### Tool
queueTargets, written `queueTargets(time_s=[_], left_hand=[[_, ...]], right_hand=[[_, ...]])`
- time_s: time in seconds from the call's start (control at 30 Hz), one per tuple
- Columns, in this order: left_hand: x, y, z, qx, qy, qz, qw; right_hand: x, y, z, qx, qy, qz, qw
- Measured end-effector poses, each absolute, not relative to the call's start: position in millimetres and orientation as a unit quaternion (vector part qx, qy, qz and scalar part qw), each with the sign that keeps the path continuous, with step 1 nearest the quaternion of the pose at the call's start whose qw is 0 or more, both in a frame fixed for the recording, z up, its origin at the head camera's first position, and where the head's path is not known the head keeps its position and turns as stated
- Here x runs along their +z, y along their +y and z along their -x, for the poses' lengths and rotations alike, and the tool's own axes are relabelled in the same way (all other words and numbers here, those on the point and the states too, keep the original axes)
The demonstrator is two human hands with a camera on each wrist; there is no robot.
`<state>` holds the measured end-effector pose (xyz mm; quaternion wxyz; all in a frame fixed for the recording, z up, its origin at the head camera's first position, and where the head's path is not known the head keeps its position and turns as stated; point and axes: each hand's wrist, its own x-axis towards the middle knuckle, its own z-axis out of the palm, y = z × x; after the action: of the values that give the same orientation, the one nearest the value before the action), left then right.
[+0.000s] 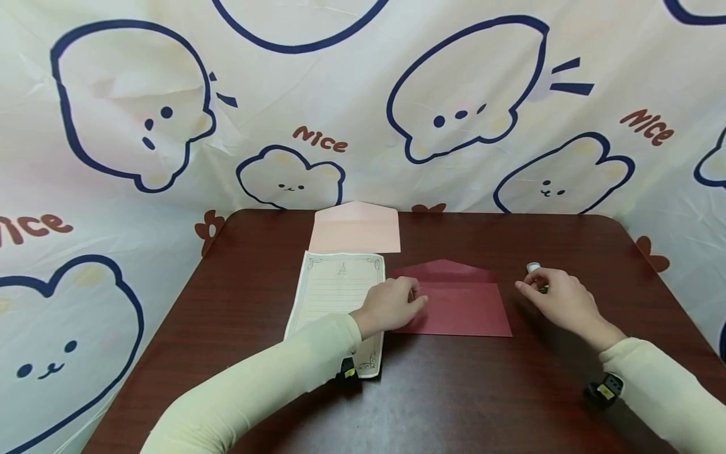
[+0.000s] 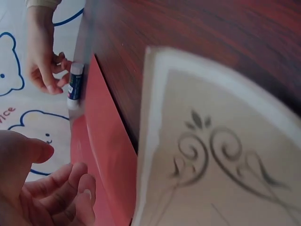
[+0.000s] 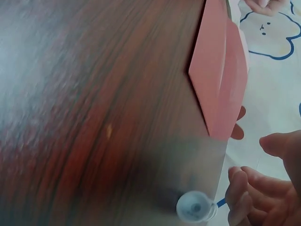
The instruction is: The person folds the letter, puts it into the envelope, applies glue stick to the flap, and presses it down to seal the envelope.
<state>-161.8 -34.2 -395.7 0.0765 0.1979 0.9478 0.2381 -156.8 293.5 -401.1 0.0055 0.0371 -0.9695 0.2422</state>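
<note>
A dark red envelope (image 1: 459, 302) lies flap-open in the middle of the brown table (image 1: 255, 252). To its left is a lined letter sheet (image 1: 334, 290) with an ornate border. My left hand (image 1: 416, 299) rests at the envelope's left edge, over the sheet, with loosely curled fingers (image 2: 70, 188) that hold nothing. My right hand (image 1: 527, 284) is just right of the envelope, its curled fingertips (image 3: 242, 188) pinching the end of a small glue stick (image 1: 533, 268) with a white cap (image 3: 195, 207) and a blue label (image 2: 75, 84). The stick lies on the table.
A pale pink envelope (image 1: 356, 228) lies behind the letter sheet near the table's far edge. A cartoon-print cloth (image 1: 454, 107) hangs behind and around the table. Bare table top stretches in front of my arms and on the right.
</note>
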Motion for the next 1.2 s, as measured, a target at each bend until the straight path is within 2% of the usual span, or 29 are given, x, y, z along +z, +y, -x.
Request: queueTargets(time_s=[0.4, 0.97, 1.2], left_hand=[[-400.5, -19.9, 148.7, 0.233, 0.940, -0.226, 0.102], [-408.7, -10.6, 139.8, 0.217, 0.940, -0.243, 0.098], [-407.8, -9.2, 135.6, 0.234, 0.935, -0.246, 0.106]], right_hand=[[-406.4, 312.3, 163.3, 0.216, -0.976, -0.006, 0.033], [-422.6, 335.5, 171.4, 0.193, -0.980, 0.006, -0.055], [-425.1, 335.9, 171.5, 0.206, -0.977, 0.000, -0.054]])
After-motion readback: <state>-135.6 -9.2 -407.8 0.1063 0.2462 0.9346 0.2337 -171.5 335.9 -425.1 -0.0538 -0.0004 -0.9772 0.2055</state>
